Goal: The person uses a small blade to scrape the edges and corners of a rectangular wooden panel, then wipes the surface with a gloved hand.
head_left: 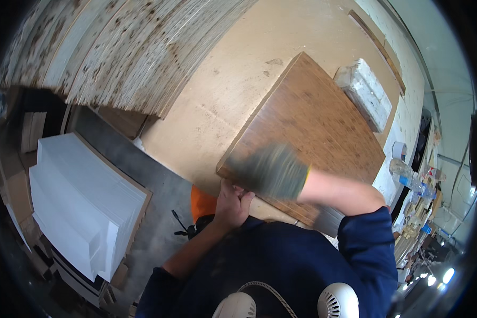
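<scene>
A thick brown wood-grain board lies at an angle on the tan work surface before me. My right hand, in a dark grey-green glove, is over the near left part of the board, smeared by motion. Whether its fingers grip anything cannot be made out. Just below the board's near left corner is my bare left hand, its fingers curled closed. What they hold, if anything, is hidden. Right of it, along the near edge, shows a pale wooden piece. A flat grey plate lies by my right elbow.
A tall stack of stained panels stands at the far left. White sheets are piled lower left, beyond a grey floor. A white-wrapped block touches the board's right side. A wooden strip, tape roll and plastic bottles lie right.
</scene>
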`<state>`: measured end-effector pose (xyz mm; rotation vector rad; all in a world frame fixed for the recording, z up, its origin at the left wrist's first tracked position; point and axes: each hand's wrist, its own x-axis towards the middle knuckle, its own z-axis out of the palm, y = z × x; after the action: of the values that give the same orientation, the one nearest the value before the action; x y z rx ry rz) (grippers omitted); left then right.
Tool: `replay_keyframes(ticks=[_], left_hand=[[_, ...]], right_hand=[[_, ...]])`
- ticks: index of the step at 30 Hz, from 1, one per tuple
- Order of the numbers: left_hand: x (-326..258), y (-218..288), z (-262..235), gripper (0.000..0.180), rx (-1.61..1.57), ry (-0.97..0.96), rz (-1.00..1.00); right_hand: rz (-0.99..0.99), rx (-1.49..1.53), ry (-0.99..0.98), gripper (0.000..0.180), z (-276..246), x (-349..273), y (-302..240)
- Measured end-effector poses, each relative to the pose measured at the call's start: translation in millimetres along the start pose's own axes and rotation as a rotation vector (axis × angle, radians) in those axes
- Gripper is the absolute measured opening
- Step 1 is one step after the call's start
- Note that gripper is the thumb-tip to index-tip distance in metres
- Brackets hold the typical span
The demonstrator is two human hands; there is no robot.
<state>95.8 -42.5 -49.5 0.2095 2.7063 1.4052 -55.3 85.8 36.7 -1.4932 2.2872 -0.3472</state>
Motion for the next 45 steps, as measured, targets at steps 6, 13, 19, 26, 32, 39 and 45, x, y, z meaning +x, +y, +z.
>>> replay_keyframes(ticks=[6, 13, 19, 26, 32, 39, 45], left_hand=[[1, 2, 8, 0.038, 0.304, 0.111, 0.21], [5, -2, 13, 0.034, -0.094, 0.129, -0.057], [1, 7, 10, 0.044, -0.343, 0.16, -0.267], [-1, 6, 11, 0.042, -0.335, 0.128, -0.28], [2, 6, 8, 0.041, -0.339, 0.12, -0.263], [2, 4, 12, 0.047, -0.322, 0.105, -0.329], [7, 14, -6, 0.05, -0.422, -0.069, -0.466]], right_hand=[[-0.019, -0.02, -0.192, 0.033, 12, 6, -26], [0.025, -0.076, -0.481, 0.028, -14, 22, -30], [0.371, -0.084, 0.228, 0.025, -10, -45, 10], [0.547, -0.518, 0.044, 0.031, -41, -97, 44], [0.272, -0.545, 0.293, 0.041, -69, -14, 164], [0.007, -0.007, 0.121, 0.024, -7, 42, 74], [-0.223, 0.473, -0.055, 0.042, -24, 64, 3]])
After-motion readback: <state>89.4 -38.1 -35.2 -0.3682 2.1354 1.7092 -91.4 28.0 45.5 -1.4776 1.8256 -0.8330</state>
